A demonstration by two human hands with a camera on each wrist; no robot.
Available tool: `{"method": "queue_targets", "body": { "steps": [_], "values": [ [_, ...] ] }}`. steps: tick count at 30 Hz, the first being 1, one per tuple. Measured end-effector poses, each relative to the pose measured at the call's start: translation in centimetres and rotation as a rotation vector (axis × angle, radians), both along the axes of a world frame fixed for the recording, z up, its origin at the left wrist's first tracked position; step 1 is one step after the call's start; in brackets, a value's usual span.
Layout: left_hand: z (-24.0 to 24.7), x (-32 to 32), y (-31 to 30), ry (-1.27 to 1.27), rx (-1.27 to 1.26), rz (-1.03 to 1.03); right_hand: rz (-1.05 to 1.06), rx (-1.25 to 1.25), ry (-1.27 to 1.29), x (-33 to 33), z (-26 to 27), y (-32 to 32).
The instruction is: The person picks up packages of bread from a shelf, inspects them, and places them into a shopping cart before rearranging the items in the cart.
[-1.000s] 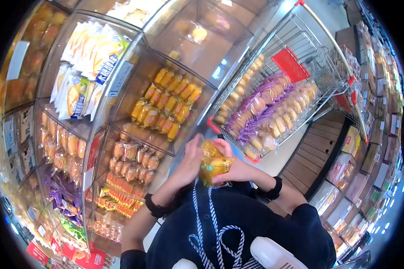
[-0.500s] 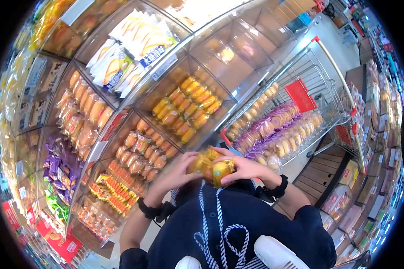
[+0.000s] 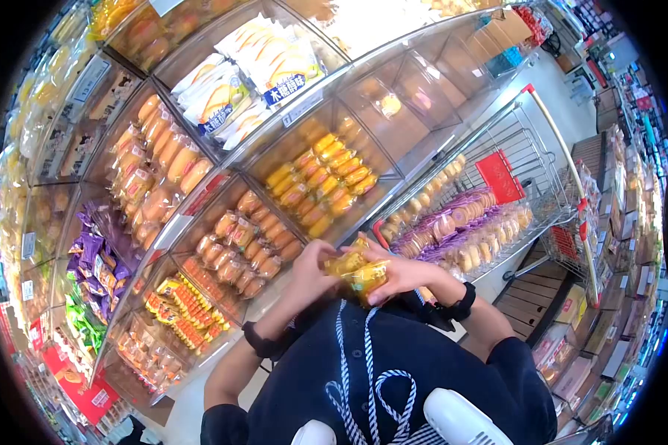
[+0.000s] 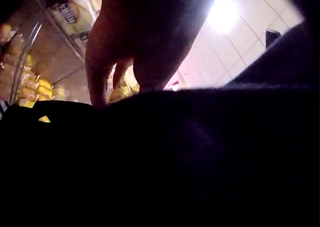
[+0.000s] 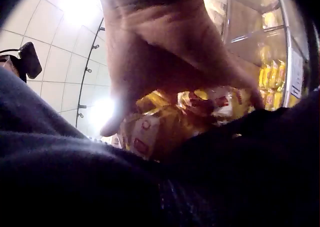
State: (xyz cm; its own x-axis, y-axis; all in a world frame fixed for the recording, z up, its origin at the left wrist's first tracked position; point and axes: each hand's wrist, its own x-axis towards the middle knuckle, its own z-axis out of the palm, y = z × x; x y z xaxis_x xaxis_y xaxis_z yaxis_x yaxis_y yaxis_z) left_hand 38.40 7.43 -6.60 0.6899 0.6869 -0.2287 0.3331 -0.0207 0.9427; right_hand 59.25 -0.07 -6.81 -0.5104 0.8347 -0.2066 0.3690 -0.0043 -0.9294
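Left hand (image 3: 309, 276) and right hand (image 3: 408, 274) are both gripping the yellow snack packs (image 3: 367, 277), so I'd squeeze gently to avoid crushing them.

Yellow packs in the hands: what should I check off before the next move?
1. Right-hand grip: ok; the right hand holds the yellow packs, thumb on the near side.
2. Left-hand contact: ok; the left hand has its fingers at their other side.
3. Pack count: cannot tell; they overlap and blur.
4. Wrapper seals: cannot tell; glare and fingers hide them.
5. Cart position: ok; the cart stands beside the shelving, seemingly within reach.
6. Left wrist view: not ok; mostly dark.
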Motion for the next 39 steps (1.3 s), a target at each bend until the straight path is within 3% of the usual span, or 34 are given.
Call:
{"method": "queue_targets", "body": {
  "steps": [2, 5, 8, 9, 11, 15, 16, 20, 26, 29, 32, 35, 39],
  "values": [
    [-0.1, -0.7, 0.0, -0.083, -0.334, 0.078, -0.073, -0.111, 0.169, -0.4, 0.0, -0.3],
    [-1.5, -1.8, -0.4, -0.202, -0.611, 0.076, -0.177, -0.385, 0.395, -0.9, 1.1, -0.5],
    [-2.6, -2.4, 0.5, -0.12, -0.718, 0.113, -0.252, -0.498, 0.488, -1.2, 2.0, -0.8],
    [-2.9, -2.4, 1.0, -0.208, -0.653, 0.157, -0.217, -0.329, 0.412, -1.3, 2.0, -0.8],
    [-3.5, -2.5, 2.4, -0.14, -0.601, 0.202, -0.145, 0.011, 0.251, -1.4, 2.1, -0.6],
    [-3.0, 0.3, 1.5, -0.222, -0.592, 0.073, -0.051, 0.111, -0.022, -2.2, 2.1, -0.4],
    [-3.2, 0.9, 1.3, -0.225, -0.599, 0.059, -0.022, 0.045, 0.009, -2.2, 2.3, -0.2],
    [-1.4, 1.2, 1.3, -0.238, -0.903, 0.119, 0.005, 0.125, -0.049, -2.3, 0.9, -0.3],
    [-0.5, 1.2, 0.3, -0.318, -0.642, 0.059, -0.065, 0.143, -0.059, -2.8, 1.0, -0.4],
    [-0.7, 1.0, 1.1, -0.319, -0.872, 0.06, -0.027, 0.169, -0.1, -2.9, 2.6, -0.3],
    [-2.7, 1.0, 1.3, -0.302, -0.777, -0.037, -0.028, 0.191, -0.109, -3.0, 3.0, -0.2],
    [-4.2, 0.9, 1.5, -0.339, -0.69, 0.029, -0.066, 0.228, -0.032, -2.4, 3.4, 0.1],
    [-1.9, 0.4, 2.5, -0.105, -0.567, 0.005, -0.064, 0.16, 0.066, -0.4, 4.2, 0.7]
  ]
}}
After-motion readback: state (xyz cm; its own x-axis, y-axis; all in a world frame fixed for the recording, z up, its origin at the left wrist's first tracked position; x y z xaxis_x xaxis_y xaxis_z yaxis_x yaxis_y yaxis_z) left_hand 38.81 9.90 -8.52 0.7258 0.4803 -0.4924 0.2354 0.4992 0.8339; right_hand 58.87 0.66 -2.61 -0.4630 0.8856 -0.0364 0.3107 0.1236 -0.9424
